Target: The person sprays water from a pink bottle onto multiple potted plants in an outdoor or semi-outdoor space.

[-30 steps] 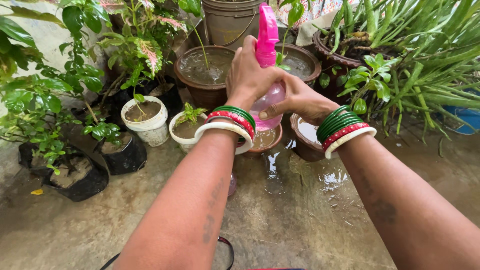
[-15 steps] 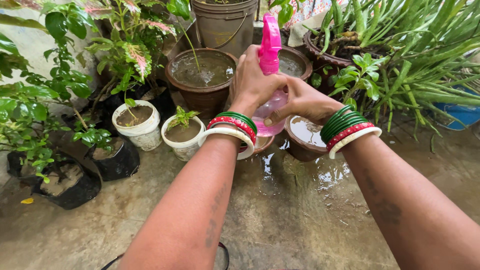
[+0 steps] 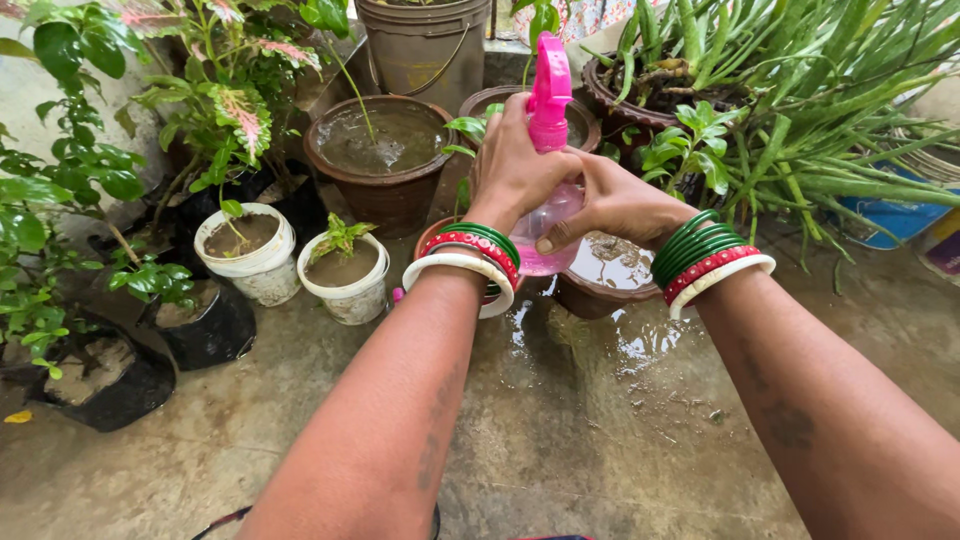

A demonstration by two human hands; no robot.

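A pink spray bottle point(image 3: 549, 215) with a bright pink trigger head point(image 3: 551, 90) is held upright in front of me by both hands. My left hand point(image 3: 512, 165) wraps the neck just under the pink head. My right hand point(image 3: 615, 200) cups the clear pink body from the right, thumb across the front. Both wrists carry green, red and white bangles. Several potted plants stand just beyond the bottle.
Brown clay pots full of muddy water point(image 3: 378, 150) point(image 3: 600, 275) sit behind and under the hands. Two white pots point(image 3: 245, 250) point(image 3: 345, 275) and black grow bags point(image 3: 195, 325) stand at the left. A grey bucket point(image 3: 425, 45) is at the back, spiky green plants point(image 3: 800, 110) at the right. The concrete floor point(image 3: 580, 420) is wet.
The view has drifted so the pots sit further left and lower. Both hands and the bottle have shifted slightly right and kept the same grip.
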